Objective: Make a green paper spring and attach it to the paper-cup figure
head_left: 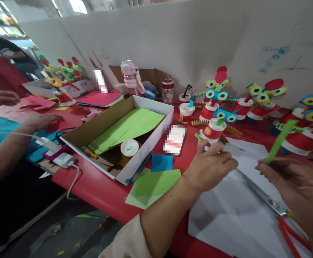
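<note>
My right hand [296,186] pinches a bright green paper strip [281,141], which points up and to the right. My left hand [210,166] has its fingers curled over the white paper's left side. A small green paper piece [198,137] pokes out at those fingers and seems to be held by them; most of it is hidden. Scissors [264,195] with red and yellow handles lie on white sheets [226,215] between my hands. Just beyond my left hand stands a red-and-white paper cup figure [212,129] with a blue eye piece and folded paper arms.
Several similar cup figures [265,95] line the wall at right. A white box [145,143] holds green sheets and a cup. Nearby lie a phone [174,139], blue paper [161,163] and green paper [156,184]. At left are another person's arms [24,139] and a charger [65,159].
</note>
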